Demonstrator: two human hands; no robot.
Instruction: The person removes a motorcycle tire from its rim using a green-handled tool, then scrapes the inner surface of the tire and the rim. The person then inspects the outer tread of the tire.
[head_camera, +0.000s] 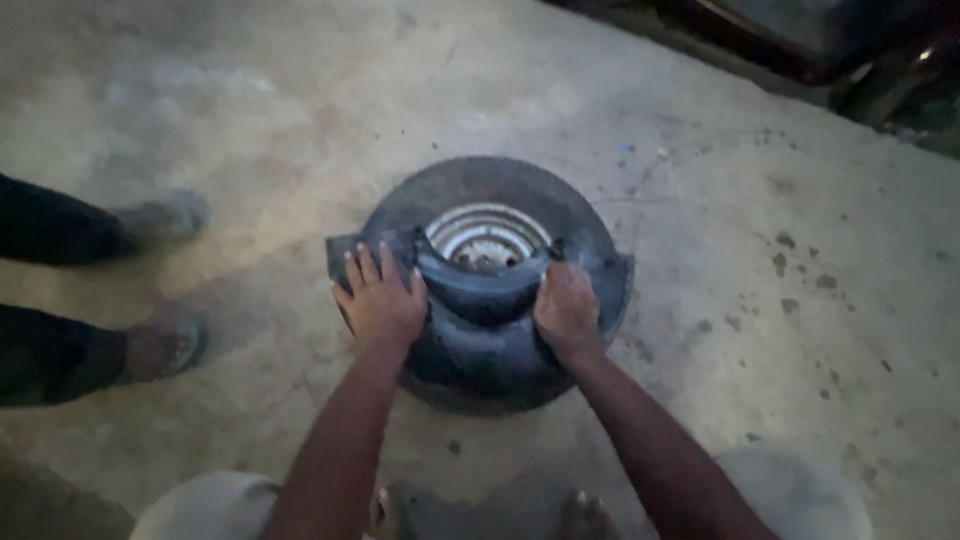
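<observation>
A small black tyre (505, 185) on a pale metal rim (487, 235) lies flat on the concrete floor. Across its near half lies a dark rubber inner tube (478, 295), folded and partly pushed into the tyre. My left hand (380, 300) presses flat on the tube's left end with fingers spread. My right hand (567, 310) is closed over the tube's right side, near the tyre's bead.
Another person's two legs and sandalled feet (165, 345) stand at the left, close to the tyre. My knees (800, 490) and toes show along the bottom edge. Dark timber and clutter (850, 50) sit at the top right. The concrete floor (760, 300) is stained.
</observation>
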